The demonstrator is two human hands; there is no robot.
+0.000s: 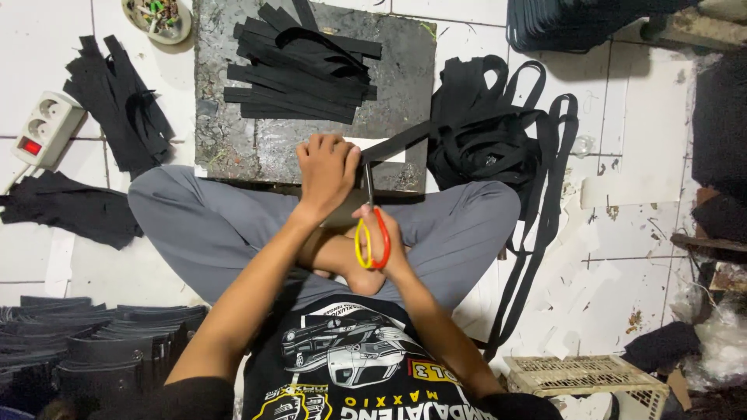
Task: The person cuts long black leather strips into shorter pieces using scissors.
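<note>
The left hand (328,167) presses flat on the near edge of the dark stone slab (233,132), fingers curled down onto a black strap (397,142) that runs off the slab's right edge into a loose coil of webbing (490,140) lying just beside the slab. The right hand (383,233), just in front of the slab above the person's crossed legs, is closed through the red-and-yellow handles of a pair of scissors (369,214) (whether the blades are apart cannot be told), their tips reaching the strap beside the left hand. A heap of cut strips (303,66) lies on the far half of the slab, and a white power strip (47,128) sits well left of it.
</note>
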